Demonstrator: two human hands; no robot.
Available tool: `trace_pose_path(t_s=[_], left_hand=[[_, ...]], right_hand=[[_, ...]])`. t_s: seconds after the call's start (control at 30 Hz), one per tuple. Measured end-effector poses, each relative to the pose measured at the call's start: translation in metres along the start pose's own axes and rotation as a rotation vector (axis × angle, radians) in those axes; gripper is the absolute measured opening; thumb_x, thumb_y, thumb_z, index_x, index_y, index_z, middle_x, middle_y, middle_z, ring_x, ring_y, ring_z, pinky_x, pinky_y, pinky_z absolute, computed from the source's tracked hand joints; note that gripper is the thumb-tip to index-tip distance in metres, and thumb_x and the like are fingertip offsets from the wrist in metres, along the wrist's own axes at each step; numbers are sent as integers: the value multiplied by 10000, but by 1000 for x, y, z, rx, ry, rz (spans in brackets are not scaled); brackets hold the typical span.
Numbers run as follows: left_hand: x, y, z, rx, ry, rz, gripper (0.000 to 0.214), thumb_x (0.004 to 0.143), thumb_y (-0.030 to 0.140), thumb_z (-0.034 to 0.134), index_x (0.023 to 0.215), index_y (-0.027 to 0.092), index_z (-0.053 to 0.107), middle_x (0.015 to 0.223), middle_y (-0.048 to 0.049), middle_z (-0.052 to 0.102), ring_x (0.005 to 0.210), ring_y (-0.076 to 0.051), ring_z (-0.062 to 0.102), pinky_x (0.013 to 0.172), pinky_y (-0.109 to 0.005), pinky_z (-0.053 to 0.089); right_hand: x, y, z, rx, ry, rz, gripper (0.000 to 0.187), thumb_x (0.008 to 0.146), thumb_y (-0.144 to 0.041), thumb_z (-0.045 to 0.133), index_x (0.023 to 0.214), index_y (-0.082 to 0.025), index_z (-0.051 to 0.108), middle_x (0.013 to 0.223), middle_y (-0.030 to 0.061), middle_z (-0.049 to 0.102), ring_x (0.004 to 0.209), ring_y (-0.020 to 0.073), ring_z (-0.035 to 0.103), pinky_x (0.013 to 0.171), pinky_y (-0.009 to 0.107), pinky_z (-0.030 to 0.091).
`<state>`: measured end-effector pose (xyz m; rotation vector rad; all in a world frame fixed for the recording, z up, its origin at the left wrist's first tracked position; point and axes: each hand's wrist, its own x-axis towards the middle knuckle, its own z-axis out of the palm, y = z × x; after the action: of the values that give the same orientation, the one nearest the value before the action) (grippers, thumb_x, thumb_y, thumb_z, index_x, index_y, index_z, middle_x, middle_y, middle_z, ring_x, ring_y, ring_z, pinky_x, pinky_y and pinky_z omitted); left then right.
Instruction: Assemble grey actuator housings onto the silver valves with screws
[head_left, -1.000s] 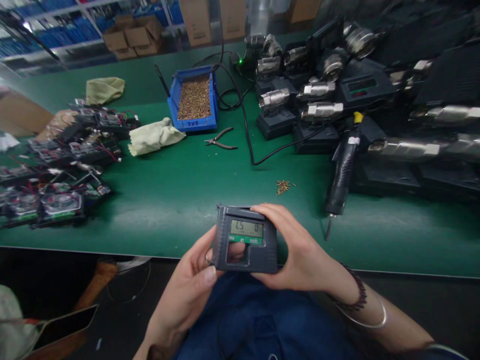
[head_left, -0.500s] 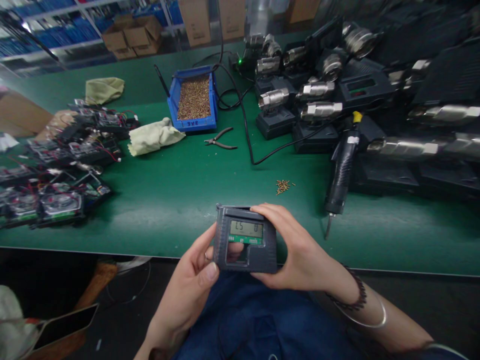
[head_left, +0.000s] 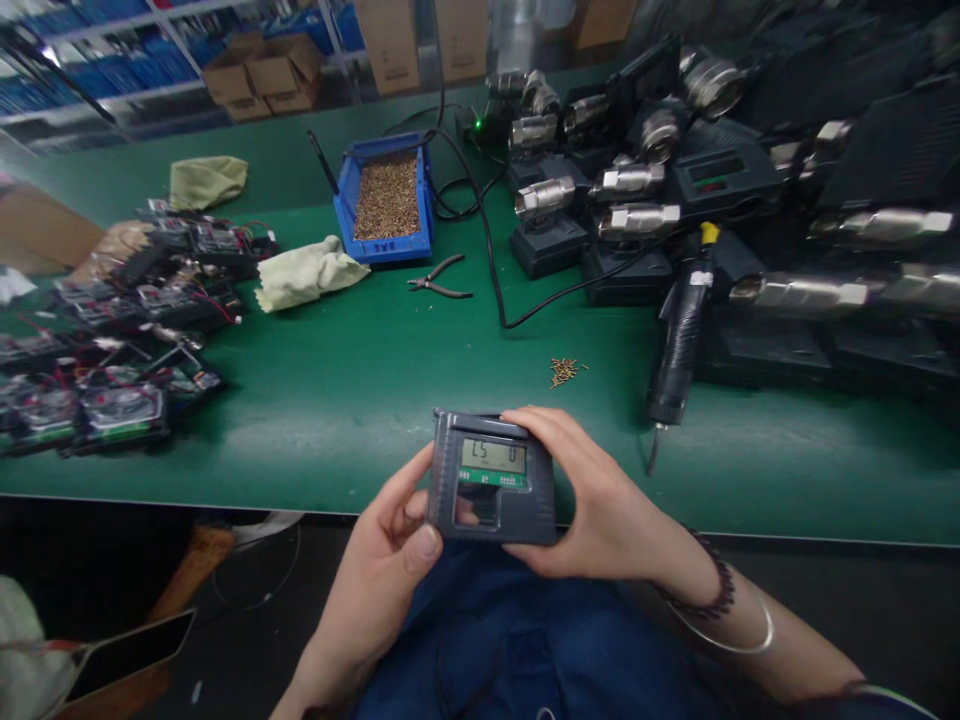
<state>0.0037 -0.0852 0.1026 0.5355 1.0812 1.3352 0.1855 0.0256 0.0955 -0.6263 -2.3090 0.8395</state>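
Note:
A grey plastic housing (head_left: 491,478) with a small LCD screen and a green circuit board behind its window is held over my lap at the table's near edge. My left hand (head_left: 386,570) grips its lower left corner, thumb on the front face. My right hand (head_left: 600,500) wraps its right side and top edge. A finger shows through the rectangular opening under the screen.
On the green table (head_left: 360,390) lie an electric screwdriver (head_left: 679,330), a small pile of screws (head_left: 564,371), pliers (head_left: 439,280), a blue bin of screws (head_left: 388,198) and a yellow cloth (head_left: 307,272). Circuit assemblies (head_left: 112,330) crowd the left, black units with metal connectors (head_left: 637,200) the right.
My left thumb has slid a little along the housing's lower left corner. The housing stays in both hands at the same spot.

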Motion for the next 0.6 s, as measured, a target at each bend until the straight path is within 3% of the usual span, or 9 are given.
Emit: trace_pose_path(t_s=[0.27,0.37,0.5,0.6], left_hand=[[0,1,3,-59,7,-79,680,725,398,808,1339,253,553,992,-69,758,991,-214,685,951,-306,485],[0,0,1,-49,34,-75,708,703,399,823,1337,237,554,1032,-72,743,950,-210,689,907,-294,502],[1,0,1,-45,24,-63,711,683,396,838,1325,258,564,852,-17,744,815,-173,688,856,-275,512],[3,1,4,-68,17,-57,682,673,392,844,1294,265,594,929,-28,741,879,-177,677,851,-258,509]], right_hand=[[1,-1,0,-6,-11,-7,806,655,-281,714,1354,-166,331,1255,174,568,1184,327,545,1007,507,457],[1,-1,-1,-1,-11,-5,805,655,-285,720,1352,-158,338,1252,177,569,1176,320,547,1007,495,457],[0,-2,-2,11,-13,-3,816,655,-280,715,1366,-167,329,1257,171,570,1188,323,542,1012,494,453],[0,-2,-2,8,-14,3,817,654,-274,714,1366,-173,328,1262,169,567,1194,326,540,1015,498,451]])
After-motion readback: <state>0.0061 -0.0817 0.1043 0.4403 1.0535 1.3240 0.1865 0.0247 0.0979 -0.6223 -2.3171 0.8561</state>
